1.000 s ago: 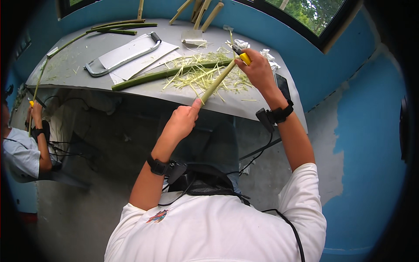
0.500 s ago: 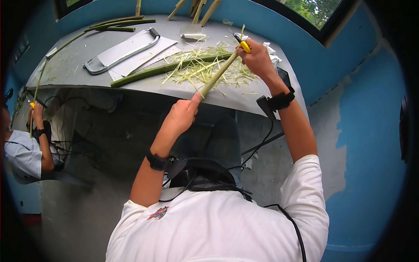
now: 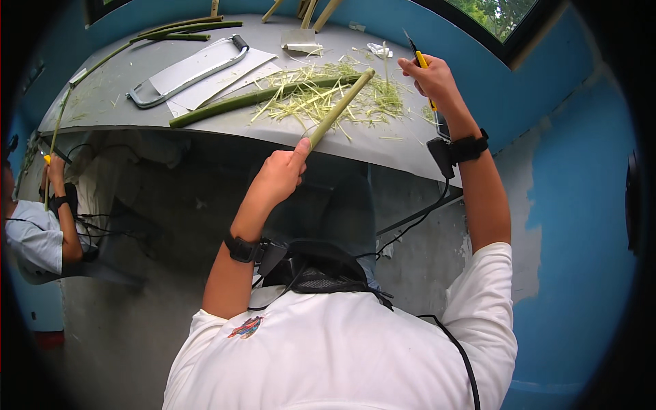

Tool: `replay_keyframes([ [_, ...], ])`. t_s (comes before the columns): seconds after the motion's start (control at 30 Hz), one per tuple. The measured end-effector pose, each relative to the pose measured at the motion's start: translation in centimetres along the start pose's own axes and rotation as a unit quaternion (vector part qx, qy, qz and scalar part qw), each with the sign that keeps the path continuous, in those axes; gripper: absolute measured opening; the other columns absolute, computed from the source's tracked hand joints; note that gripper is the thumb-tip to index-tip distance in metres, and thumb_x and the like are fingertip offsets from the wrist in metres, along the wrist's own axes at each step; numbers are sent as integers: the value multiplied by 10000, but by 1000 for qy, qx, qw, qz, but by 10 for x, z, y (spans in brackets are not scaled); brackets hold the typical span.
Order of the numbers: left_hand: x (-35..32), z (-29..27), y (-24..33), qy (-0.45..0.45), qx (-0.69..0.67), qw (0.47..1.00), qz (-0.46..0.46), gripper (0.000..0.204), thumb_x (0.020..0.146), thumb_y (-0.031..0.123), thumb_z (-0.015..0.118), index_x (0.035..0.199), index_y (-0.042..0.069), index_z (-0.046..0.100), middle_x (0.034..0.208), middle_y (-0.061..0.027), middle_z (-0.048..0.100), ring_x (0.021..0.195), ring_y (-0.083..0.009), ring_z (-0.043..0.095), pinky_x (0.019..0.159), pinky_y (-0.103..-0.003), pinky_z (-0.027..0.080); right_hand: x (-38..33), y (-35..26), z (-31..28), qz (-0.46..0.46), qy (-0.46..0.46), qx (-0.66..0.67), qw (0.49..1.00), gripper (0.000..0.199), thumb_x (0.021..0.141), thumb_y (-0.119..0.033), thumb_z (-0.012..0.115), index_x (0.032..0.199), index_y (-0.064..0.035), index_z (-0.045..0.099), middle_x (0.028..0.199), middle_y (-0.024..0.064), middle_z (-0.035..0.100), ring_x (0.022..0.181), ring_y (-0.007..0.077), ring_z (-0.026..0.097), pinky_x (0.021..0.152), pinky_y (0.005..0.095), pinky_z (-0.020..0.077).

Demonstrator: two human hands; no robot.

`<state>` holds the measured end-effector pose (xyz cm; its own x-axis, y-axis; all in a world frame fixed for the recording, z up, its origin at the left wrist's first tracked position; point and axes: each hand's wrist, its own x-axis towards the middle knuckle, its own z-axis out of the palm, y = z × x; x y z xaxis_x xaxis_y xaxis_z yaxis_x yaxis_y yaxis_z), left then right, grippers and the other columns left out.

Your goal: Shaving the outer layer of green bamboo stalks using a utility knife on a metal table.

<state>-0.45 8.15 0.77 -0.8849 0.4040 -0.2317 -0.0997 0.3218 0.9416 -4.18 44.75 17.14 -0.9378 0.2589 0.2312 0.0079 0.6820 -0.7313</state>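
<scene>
Stalk [image 3: 338, 109] was gripped at its near end by the left hand [image 3: 279, 179], tip on the table [image 3: 102, 102] toward 1 o'clock, mid-stripping; the knife [image 3: 420, 65], clenched in the right hand [image 3: 430, 78], seemingly needed resetting on it.

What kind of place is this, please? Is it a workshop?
Probably a small craft workshop for bamboo or cane. A grey worktable carries green stalks, a litter of pale shavings and a hacksaw. The right hand holds a yellow utility knife.
</scene>
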Motion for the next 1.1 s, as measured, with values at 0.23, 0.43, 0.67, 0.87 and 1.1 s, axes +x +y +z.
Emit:
replay_keyframes([
  [0.23,-3,-1,5,-15,-22,1000,8,748,1103,791,476,786,116,537,639,46,450,506,-62,393,456,-262,316,-42,11,23,-21,37,-161,986,658,1082,-614,680,939,28,714,733,144,666,703,268,641,686,443,496],
  [0.43,0,4,8,-37,-40,998,-14,739,1104,791,473,800,119,533,645,54,440,518,-51,388,461,-253,300,-94,13,77,-37,28,27,999,625,1109,-572,670,898,16,640,731,108,581,711,228,543,684,425,469],
  [0.67,5,19,17,-43,-58,997,-27,680,1124,758,464,883,127,547,675,68,411,521,-41,341,468,-246,273,-113,21,101,-151,68,-3,986,504,1071,-512,747,930,-32,689,783,165,658,699,375,627,658,458,484],
  [0.87,11,31,10,-59,-90,994,-31,679,1126,757,460,887,126,542,674,64,413,522,-44,349,476,-248,274,-115,38,104,-174,34,-95,980,610,1011,-633,756,810,-65,666,684,150,637,645,396,647,599,480,496],
  [1.1,18,30,10,1,-10,1000,10,766,1141,749,422,802,76,558,654,7,495,577,-105,480,548,-292,404,-114,49,101,-192,50,-118,973,644,1018,-656,734,768,-67,662,655,146,624,626,388,643,587,480,481],
])
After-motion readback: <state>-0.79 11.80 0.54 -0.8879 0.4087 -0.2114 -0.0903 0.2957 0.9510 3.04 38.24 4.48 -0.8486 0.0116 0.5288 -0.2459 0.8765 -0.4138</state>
